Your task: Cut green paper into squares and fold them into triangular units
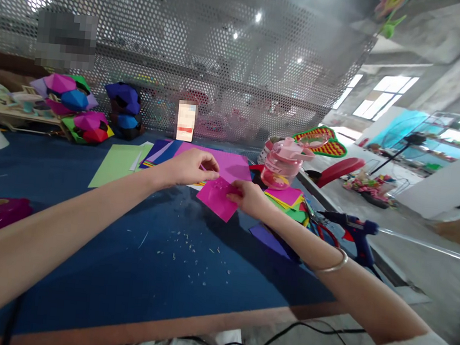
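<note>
A small magenta paper sheet (218,203) is held just above the blue tabletop, tilted, with tiny pale specks near its upper edge. My right hand (249,198) pinches its right side between thumb and fingers. At the upper edge, my left hand (192,168) is closed, its fingertips against the paper. Behind lies a larger magenta sheet (234,165), over dark blue and striped coloured papers. A light green sheet (115,165) rests left of them. Beneath my right forearm are stacked coloured papers (288,196) and a dark blue-purple sheet (270,240).
White scraps (194,255) litter the blue table (103,279). A pink-lidded jar (282,163) stands at the right, near a blue glue gun (354,226) and scissors (325,232). Faceted paper shapes (91,127) sit at back left, before a perforated metal screen (224,59).
</note>
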`<state>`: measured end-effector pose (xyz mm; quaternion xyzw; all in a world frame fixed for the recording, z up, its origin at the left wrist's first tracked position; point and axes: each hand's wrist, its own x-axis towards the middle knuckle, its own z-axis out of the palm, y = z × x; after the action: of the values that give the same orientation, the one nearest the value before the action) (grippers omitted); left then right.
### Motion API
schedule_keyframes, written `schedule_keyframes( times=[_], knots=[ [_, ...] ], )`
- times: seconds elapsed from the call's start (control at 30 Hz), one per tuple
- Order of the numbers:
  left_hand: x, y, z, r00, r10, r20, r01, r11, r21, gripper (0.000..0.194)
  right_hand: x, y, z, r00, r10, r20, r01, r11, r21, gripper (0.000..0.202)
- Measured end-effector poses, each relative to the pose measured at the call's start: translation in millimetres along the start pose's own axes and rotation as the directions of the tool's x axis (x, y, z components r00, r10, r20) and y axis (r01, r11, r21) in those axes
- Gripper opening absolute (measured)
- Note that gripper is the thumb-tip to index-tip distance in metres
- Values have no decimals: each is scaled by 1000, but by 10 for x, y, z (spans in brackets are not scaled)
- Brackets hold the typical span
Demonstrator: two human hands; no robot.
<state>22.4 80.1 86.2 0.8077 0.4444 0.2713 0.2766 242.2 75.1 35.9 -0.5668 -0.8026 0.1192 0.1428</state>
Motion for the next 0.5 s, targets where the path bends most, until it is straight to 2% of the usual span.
schedule_keyframes(
  times=[0.1, 0.27, 0.37, 0.43, 0.5],
  knots=[
    [0, -13, 2, 1000, 4, 1, -4, 1000, -9, 22, -49, -22, 71, 998, -18, 61, 16, 999, 37, 9],
    [-27, -7, -31, 1000, -13, -18, 13, 1000, -5, 22, -291, -315, 219, 975, -141, 169, 119, 984, 135, 9],
    [-51, 1, -49, 1000, -18, -16, 18, 1000, -3, 21, -257, -413, 210, 976, -159, 150, 139, 981, 135, 10],
    [-69, 1, -62, 1000, -15, -14, 15, 1000, -2, 22, -164, -419, 214, 985, -135, 104, 125, 988, 96, 8],
    [-84, -3, -77, 1000, -11, -14, 11, 1000, 1, 23, -72, -417, 249, 984, -142, 106, 135, 988, 73, 5]
  ],
)
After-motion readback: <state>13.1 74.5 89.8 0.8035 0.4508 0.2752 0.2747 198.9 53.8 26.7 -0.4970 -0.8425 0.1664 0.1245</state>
